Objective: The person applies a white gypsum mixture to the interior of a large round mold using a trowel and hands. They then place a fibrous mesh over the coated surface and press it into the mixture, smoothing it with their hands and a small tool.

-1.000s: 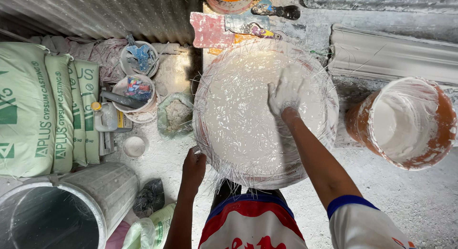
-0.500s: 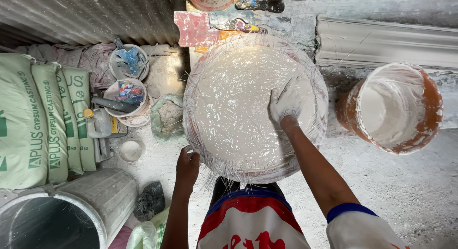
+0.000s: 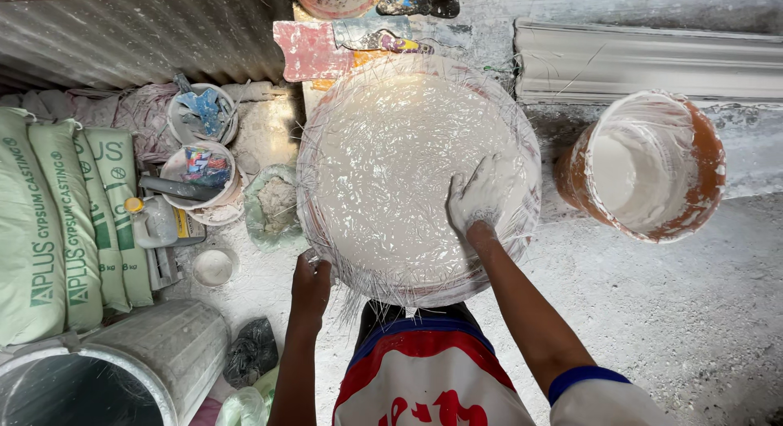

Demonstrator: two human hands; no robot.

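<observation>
A large round mould (image 3: 391, 173) filled with wet white plaster and stray glass fibres fills the middle of the view, resting on the surface just in front of the person. To its right, well apart, stands an orange bucket (image 3: 652, 161) coated inside with white plaster, and beyond that, at the far right, lies a long white cornice moulding (image 3: 652, 63). On the left, pale green sacks (image 3: 61, 222) lean together, with a grey metal drum (image 3: 122, 369) near them at the bottom left corner. Between the sacks and the mould sit two small tubs (image 3: 200, 140) holding tools and scraps, a small white bowl (image 3: 214, 267) and a bag of powder (image 3: 273, 206). The right hand (image 3: 481, 193), caked in plaster, lies flat and spread open on the wet surface at the mould's right side, gripping nothing. The left hand (image 3: 311, 283) is curled around the mould's near left rim, grasping it.
</observation>
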